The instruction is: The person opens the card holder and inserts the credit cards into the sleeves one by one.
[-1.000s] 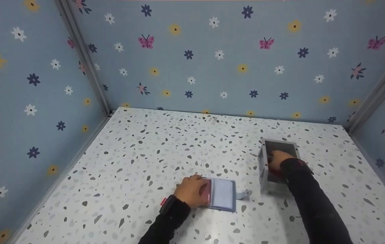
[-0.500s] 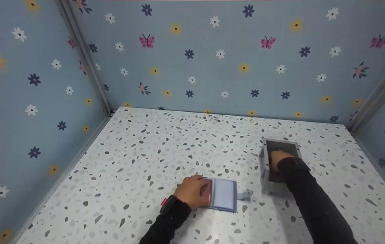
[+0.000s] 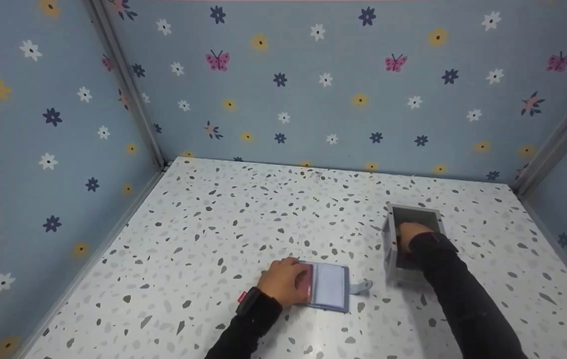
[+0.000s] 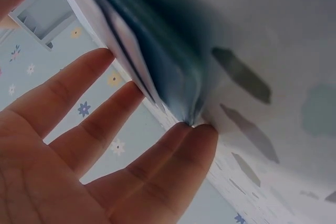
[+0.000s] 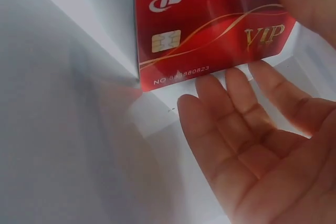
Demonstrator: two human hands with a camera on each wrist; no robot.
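Observation:
In the head view my left hand [image 3: 282,282] holds the left part of an open blue card holder [image 3: 346,289] on the table. A red card [image 3: 304,285] shows in its left pocket, beside a white sheet [image 3: 329,284]. The left wrist view shows several fingertips [image 4: 202,135] at the edge of the holder's leaves [image 4: 173,72]. My right hand [image 3: 408,236] reaches down into a grey open-topped box [image 3: 396,274]. Inside, the right wrist view shows a red VIP bank-style card [image 5: 210,24], its thumb at the upper corner and fingertips [image 5: 212,85] along the lower edge.
The holder's strap [image 3: 361,286] sticks out rightward, close to the box. Speckled white table [image 3: 243,214] lies around both things. Flower-patterned walls [image 3: 308,80] enclose it at the back and sides, with grey metal posts [image 3: 128,94] at the corners.
My right hand has shifted slightly deeper into the box, and the red patch seen below it a second ago is hidden now. The left hand and card holder keep their place.

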